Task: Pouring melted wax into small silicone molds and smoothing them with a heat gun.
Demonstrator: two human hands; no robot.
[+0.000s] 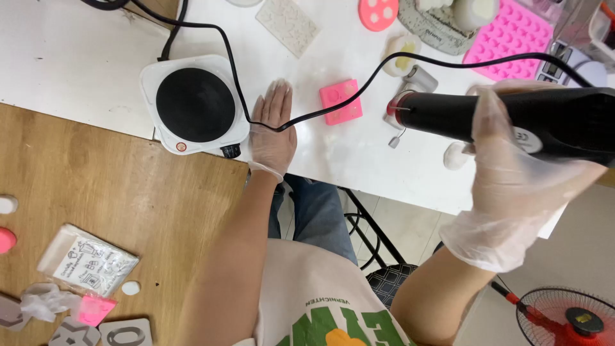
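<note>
Head view: gloved right hand (512, 173) grasps black heat gun (512, 115), nozzle toward pink square mould (341, 101) on white table (359, 154). Left hand (272, 128) flat, released, beside hotplate (194, 104). Risk: cord (320, 112) lies across that hand; a snag could jerk the nozzle.

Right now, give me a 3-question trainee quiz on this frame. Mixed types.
1. True or false: the left hand lies flat on the white table, beside the hot plate.
2. What does the right hand grip? A) black heat gun B) pink mould C) the fan
3. Fill in: the black cord crosses over the ____ hand.

Key: 1 true; 2 A; 3 left.
</note>
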